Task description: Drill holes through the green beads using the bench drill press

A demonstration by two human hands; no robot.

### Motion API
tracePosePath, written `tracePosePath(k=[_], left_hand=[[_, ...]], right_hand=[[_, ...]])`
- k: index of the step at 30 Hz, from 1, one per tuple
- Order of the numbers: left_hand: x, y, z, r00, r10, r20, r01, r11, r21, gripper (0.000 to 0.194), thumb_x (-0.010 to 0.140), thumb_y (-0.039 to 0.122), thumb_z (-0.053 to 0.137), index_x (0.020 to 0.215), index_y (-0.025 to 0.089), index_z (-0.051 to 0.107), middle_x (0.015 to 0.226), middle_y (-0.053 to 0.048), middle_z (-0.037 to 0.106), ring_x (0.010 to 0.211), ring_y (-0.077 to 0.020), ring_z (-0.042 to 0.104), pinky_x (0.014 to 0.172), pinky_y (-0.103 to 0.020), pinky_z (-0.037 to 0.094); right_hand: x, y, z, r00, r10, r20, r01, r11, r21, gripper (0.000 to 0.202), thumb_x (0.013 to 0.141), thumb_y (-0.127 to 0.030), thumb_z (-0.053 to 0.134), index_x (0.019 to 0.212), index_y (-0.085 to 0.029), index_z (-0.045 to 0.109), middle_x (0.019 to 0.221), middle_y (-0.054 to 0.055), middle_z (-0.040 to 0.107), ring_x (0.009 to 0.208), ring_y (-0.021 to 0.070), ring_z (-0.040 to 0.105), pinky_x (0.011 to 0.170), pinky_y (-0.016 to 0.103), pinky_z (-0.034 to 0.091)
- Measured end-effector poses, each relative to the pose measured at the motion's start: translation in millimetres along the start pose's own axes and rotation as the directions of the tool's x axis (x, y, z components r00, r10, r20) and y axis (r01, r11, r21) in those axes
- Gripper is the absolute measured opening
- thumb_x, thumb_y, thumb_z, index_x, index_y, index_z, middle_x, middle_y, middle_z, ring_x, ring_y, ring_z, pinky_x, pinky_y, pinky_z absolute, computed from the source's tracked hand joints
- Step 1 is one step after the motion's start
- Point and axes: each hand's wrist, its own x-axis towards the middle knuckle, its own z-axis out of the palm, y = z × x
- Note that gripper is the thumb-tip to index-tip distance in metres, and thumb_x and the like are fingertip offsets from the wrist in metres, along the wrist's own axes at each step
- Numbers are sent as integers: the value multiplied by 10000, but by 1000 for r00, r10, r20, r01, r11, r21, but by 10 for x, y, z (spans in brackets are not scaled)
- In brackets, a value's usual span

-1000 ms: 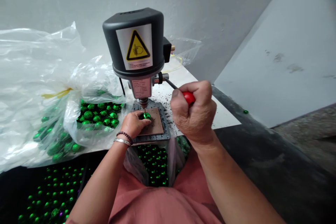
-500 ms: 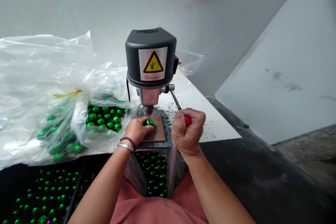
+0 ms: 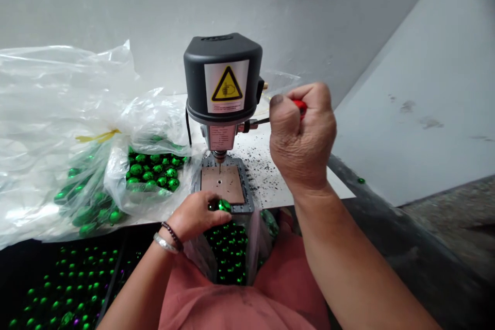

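Observation:
A small bench drill [image 3: 223, 82] with a dark head and a yellow warning label stands on the white table [image 3: 270, 175]. My right hand [image 3: 301, 139] is closed around the red knob [image 3: 300, 106] of its feed lever, raised beside the drill head. My left hand [image 3: 195, 214] pinches a shiny green bead [image 3: 223, 205] at the front edge of the drill's base, above a clear bag of green beads [image 3: 230, 247] in my lap. The brown pad [image 3: 222, 184] under the bit is bare, with a small hole in it.
A large clear plastic bag [image 3: 77, 139] holding several green beads [image 3: 152, 172] lies left of the drill. More green beads fill a dark tray [image 3: 65, 289] at lower left. Black swarf dots the table right of the drill. A single green bead [image 3: 361, 181] lies on the dark ledge at right.
My right hand has swung the lever knob upward, lifting the bit. My left hand has drawn the green bead off the pad toward me, to the base's front edge.

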Motion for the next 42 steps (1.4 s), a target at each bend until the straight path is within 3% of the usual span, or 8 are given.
tracePosePath(k=[2,5,7,11,15,19,26,42], left_hand=[[-50,-43,-9,998,0,64,7,995,-99,380,578,432,731,871,191,710,869,-53,710,798,-196,623,684,-251,447],[1,-109,-9,984,-156,-88,110,914,-391,486,607,548,686,902,162,669,921,-69,687,816,-188,617,713,-271,472],[66,-127,-22,934,-329,-140,149,714,-684,497,693,624,570,850,154,621,821,-53,654,692,-150,597,631,-275,483],[130,-96,-90,890,-454,36,140,198,-970,452,834,577,416,739,159,559,677,-40,583,653,-136,595,633,-289,523],[109,-77,-117,904,-423,60,95,61,-994,155,832,184,496,731,126,598,751,-59,625,746,-132,623,782,-307,539],[116,-108,-60,917,-398,-31,47,186,-981,166,712,30,567,848,108,620,813,-56,647,760,-119,627,787,-283,535],[333,-271,69,940,-225,-257,37,814,-579,443,685,347,665,1073,139,610,894,-53,679,744,-140,614,640,-238,492],[486,-31,84,967,-80,-240,80,997,-11,448,709,303,639,1140,183,640,948,-35,705,890,-187,619,817,-278,458]], right_hand=[[-31,2,-14,1000,1,12,-1,1000,0,192,851,-350,455,738,-195,446,632,-44,499,582,46,501,558,188,449],[-49,-2,-34,999,13,32,-14,1000,13,187,854,-347,452,748,-194,448,638,-51,500,569,37,486,547,182,437],[-46,-4,-42,999,31,42,-32,999,28,183,847,-344,464,743,-193,449,629,-56,491,550,31,461,536,179,424],[-39,-5,-53,997,45,56,-48,997,67,180,840,-346,471,741,-196,453,618,-60,473,528,28,419,531,182,407],[-37,-9,-75,995,54,83,-61,995,79,165,822,-333,492,736,-197,457,597,-67,449,508,27,389,505,171,390],[-37,-14,-98,995,43,92,-51,995,84,166,808,-327,503,725,-190,459,575,-72,430,494,22,368,482,158,374],[-56,8,-115,992,37,119,-47,996,76,162,811,-328,495,736,-188,465,574,-72,387,489,22,345,470,158,344],[-92,16,-162,983,66,174,-75,996,50,159,840,-361,465,778,-214,450,621,-71,447,503,20,388,511,166,377]])
